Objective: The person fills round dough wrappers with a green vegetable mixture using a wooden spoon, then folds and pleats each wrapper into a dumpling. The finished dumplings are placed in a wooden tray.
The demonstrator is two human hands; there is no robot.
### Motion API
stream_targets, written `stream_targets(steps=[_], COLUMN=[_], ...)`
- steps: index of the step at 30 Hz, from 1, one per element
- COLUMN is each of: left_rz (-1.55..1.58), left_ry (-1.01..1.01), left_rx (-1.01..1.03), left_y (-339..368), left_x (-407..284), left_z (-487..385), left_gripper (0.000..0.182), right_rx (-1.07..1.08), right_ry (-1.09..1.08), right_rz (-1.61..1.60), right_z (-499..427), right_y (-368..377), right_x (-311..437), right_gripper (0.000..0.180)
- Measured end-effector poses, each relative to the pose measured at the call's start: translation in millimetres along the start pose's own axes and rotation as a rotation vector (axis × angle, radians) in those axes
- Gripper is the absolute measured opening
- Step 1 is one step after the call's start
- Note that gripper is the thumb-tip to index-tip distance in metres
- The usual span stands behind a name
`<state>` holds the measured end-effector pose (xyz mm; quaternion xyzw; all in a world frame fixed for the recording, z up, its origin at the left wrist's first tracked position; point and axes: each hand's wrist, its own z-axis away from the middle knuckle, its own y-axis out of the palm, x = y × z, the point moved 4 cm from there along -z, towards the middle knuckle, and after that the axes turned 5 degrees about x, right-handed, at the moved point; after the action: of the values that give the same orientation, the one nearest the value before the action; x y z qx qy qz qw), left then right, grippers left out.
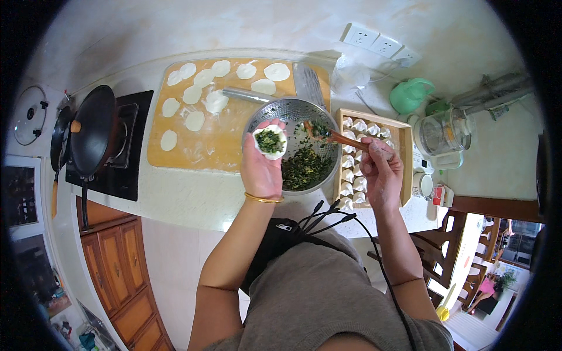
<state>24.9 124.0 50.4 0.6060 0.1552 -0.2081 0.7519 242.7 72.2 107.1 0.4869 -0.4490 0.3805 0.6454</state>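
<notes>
On the palm and fingers of my left hand (263, 169) rests a round dough wrapper (270, 142) topped with chopped green filling. My right hand (383, 171) grips a wooden spoon (347, 139), its bowl smeared with filling over the right side of a perforated steel bowl (293, 189). More green filling (307, 170) lies in that bowl, partly behind my left hand. Flat dough wrappers (168, 140) are spread over a floured wooden board (224, 149), with a metal rolling pin (246, 94) and a wide metal blade (308, 83). Pleated dumplings (347, 161) stand in rows in a wooden tray (407, 169), right of the bowl.
A black wok (93, 131) stands over the gas hob (131, 175) at the left. Behind and right of the tray are a clear plastic container (349, 74), a green watering can (410, 95), a blender jug (443, 134) and a glass jar (423, 185). Black cables (364, 226) hang beside my right arm.
</notes>
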Motion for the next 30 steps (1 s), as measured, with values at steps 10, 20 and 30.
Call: stream_targets(steps=[10,20,30], left_rz=[-0.084,-0.057,0.023], left_ry=[-0.205,-0.449,-0.511], left_rx=[0.066,0.27,0.228], left_y=[1.0,23.1,32.1], left_x=[-14.8,2.8,7.5], left_z=[20.4,34.9,33.2], left_gripper=[0.056,0.056,0.047], right_rx=[0.413,0.682,0.644], right_ry=[-0.167,-1.023,-1.151], right_rz=[1.029,1.15,1.193], right_z=[-10.8,12.9,11.5], right_y=[21.7,63.7,54.0], right_x=[-68.8,-3.5,4.7], right_gripper=[0.014,0.025,0.032])
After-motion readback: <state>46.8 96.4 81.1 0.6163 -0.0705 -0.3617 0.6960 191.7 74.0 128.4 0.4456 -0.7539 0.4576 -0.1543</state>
